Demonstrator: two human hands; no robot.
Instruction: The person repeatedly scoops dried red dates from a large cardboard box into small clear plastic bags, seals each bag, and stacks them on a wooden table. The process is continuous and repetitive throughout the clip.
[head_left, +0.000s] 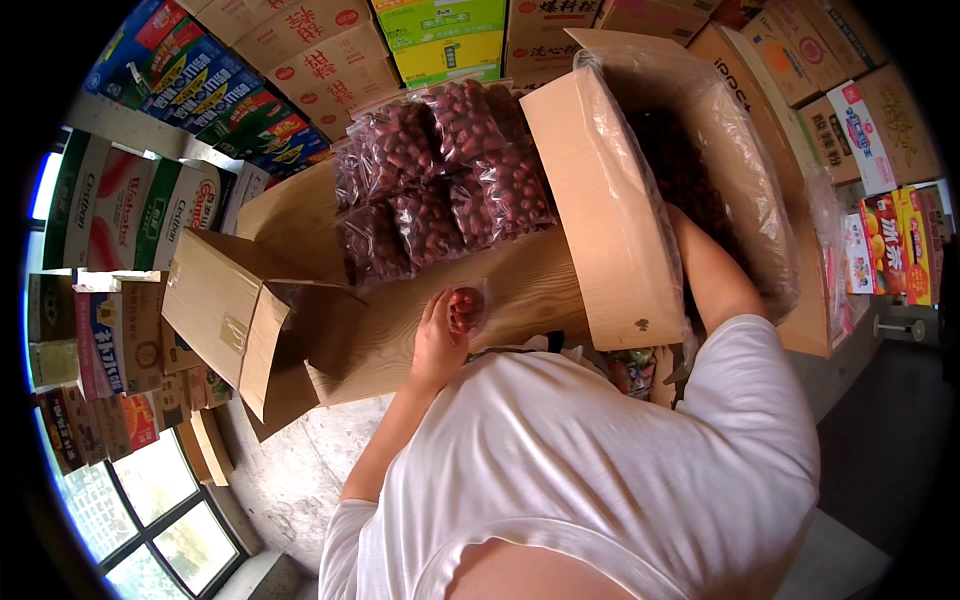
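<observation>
My left hand (437, 341) grips a small clear plastic bag (466, 309) with some red dates in it, just above the wooden tabletop (525, 277). My right forearm (709, 262) reaches over the wall of a large cardboard carton (600, 217) lined with clear plastic film (750, 172). Dark red dates (667, 150) lie deep inside that carton. The right hand itself is hidden among them, behind the carton wall. Beyond my left hand, several filled bags of dates (450, 180) are stacked in rows on the table.
An open cardboard box (217, 315) stands at the table's left end. Stacked drink cartons (124, 202) line the left side, and more printed boxes (322, 75) rise behind the table. Colourful packets (634, 371) show below the large carton, close to my body.
</observation>
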